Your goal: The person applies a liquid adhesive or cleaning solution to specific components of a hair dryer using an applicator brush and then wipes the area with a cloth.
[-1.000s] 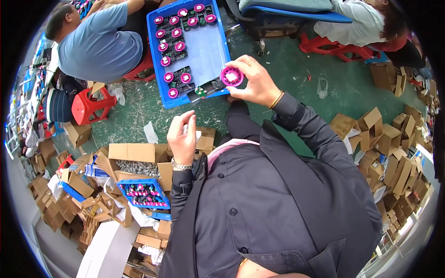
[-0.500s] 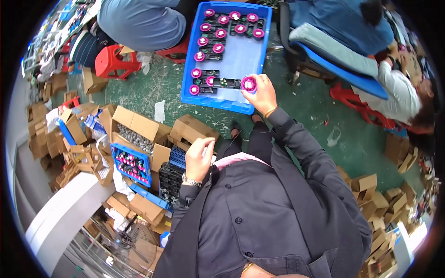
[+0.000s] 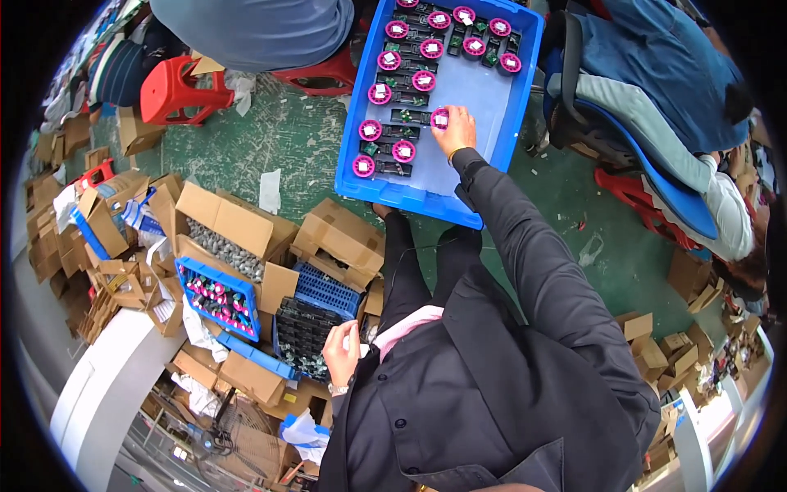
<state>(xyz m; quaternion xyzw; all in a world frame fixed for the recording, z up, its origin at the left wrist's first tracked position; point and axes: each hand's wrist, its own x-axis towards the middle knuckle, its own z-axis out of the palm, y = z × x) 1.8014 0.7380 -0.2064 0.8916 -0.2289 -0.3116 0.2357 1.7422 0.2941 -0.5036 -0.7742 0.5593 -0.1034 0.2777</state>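
Observation:
My right hand [image 3: 457, 134] is closed on the pink wheel of a black part [image 3: 414, 117] inside the blue tray [image 3: 381, 190]. That part is a long black strip with green bits on it and a pink, white-centred wheel at its right end. Rows of similar black parts with pink wheels [image 3: 402, 151] lie along the tray's left side and far end. My left hand [image 3: 342, 354] hovers in front of my body with its fingers curled together. A small white spot shows beside its fingertips; what it holds, if anything, cannot be made out.
To the left stand a smaller blue tray [image 3: 256, 305] of pink-wheeled parts, a stack of black parts [image 3: 307, 332] in a blue crate [image 3: 332, 289], and open cardboard boxes [image 3: 340, 238]. A red stool [image 3: 182, 92] and seated people [image 3: 254, 33] are beyond; a chair [image 3: 648, 139] is right.
My right hand has carried the black part farther into the tray, to the gap in the left row. My left hand has come lower and nearer to me. The whole view has shifted.

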